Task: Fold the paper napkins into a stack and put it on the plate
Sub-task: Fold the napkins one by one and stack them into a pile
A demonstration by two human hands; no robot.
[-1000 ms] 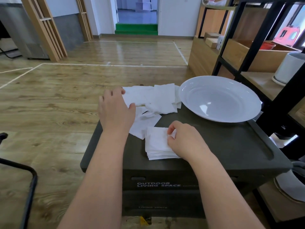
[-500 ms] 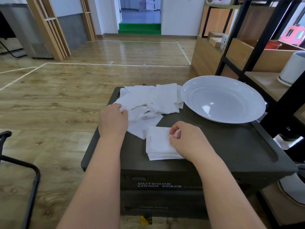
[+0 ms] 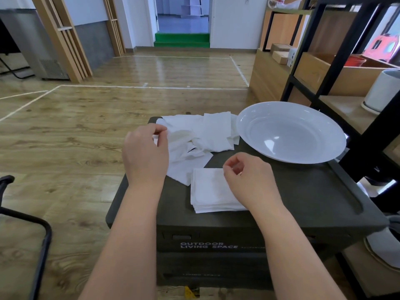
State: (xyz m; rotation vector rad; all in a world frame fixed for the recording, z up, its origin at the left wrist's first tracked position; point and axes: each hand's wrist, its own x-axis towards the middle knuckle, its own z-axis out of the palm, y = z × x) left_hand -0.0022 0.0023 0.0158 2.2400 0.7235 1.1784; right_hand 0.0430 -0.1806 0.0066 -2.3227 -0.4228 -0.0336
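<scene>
Napkins (image 3: 194,135): white, thin, crumpled, loose pile spread on far left of dark box lid (image 3: 303,191), just beside white plate (image 3: 291,132). Folded stack (image 3: 211,190): square, edges roughly aligned, set near front of lid. Corner of loose napkin pinched by left hand (image 3: 145,154). Right hand (image 3: 249,178) held over stack, fingers curled, nothing seen gripped.

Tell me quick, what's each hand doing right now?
Left hand: pinching the edge of a loose napkin in the unfolded pile.
Right hand: fingers curled above the folded stack, holding nothing.
</scene>
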